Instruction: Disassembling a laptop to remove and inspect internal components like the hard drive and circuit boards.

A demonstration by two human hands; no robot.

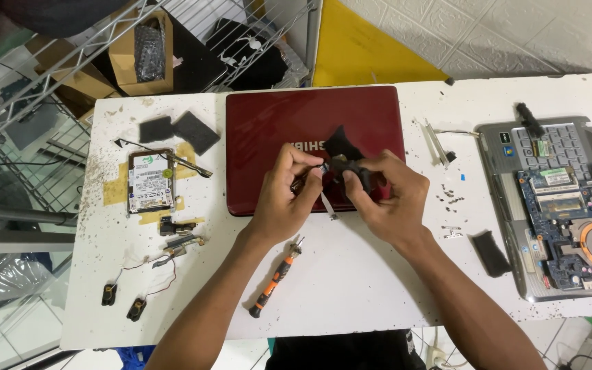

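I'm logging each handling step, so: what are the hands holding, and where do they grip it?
Both hands, left hand and right hand, pinch a small black part at its ends.

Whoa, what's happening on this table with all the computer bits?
A person is holding a small black part with both hands, the left hand and the right hand, above a closed red laptop lid. A screwdriver lies on the white table. A hard drive sits to the left, and an opened laptop base to the right.
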